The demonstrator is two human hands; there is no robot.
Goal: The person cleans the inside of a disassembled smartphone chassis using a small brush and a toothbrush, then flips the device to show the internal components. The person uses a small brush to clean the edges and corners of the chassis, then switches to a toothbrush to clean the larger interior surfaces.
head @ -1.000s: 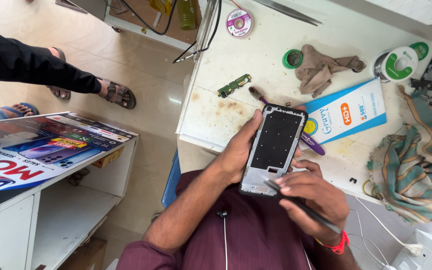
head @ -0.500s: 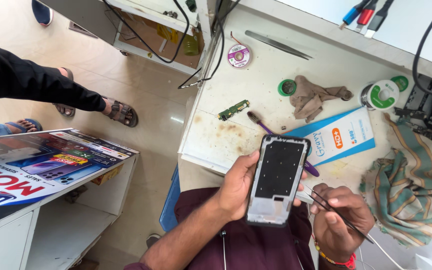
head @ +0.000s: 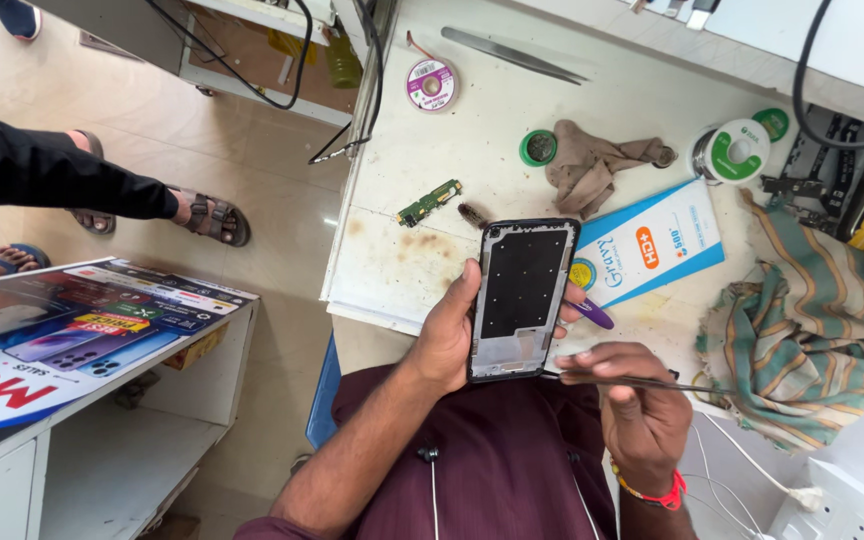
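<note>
Lifted since a moment ago, the right hand [head: 642, 415] now pinches a thin metal tool [head: 642, 381] level, its tip at the lower edge of the phone frame [head: 522, 300]. Beyond it, the left hand [head: 452, 335] grips that black, hollow frame upright above the workbench [head: 402, 270].

My left fingers [head: 570, 308] mostly hide behind the phone frame [head: 520, 298]; I can't make out where the thin tool [head: 642, 383] touches it.
</note>
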